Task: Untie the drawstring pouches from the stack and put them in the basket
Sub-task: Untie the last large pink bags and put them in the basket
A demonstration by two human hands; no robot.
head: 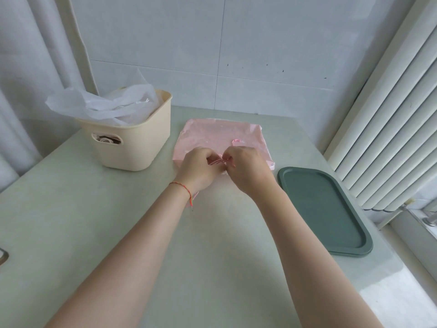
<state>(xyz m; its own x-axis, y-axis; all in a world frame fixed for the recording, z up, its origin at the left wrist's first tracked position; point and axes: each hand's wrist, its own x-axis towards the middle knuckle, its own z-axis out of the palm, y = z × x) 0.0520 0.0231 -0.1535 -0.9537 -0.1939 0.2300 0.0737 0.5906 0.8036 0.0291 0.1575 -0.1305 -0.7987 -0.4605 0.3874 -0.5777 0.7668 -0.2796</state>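
Both forearms run out of the frame at the bottom edge, so the elbows are unseen. The fingertips of the left hand [199, 168] and right hand [246, 169] curl inward at centre frame, hiding the exact grip on the pink ribbon [218, 161]; whether a knot sits there cannot be told. The hands cover the near edge of the pink stack of pouches [220, 136], and how many pouches it holds is unclear. In the upper left, white crumpled bags [106, 102] hide the inside of the cream basket [134, 147]; something shows through its handle slot, too small to identify. A dark object [3, 256] is cut off at the left edge.
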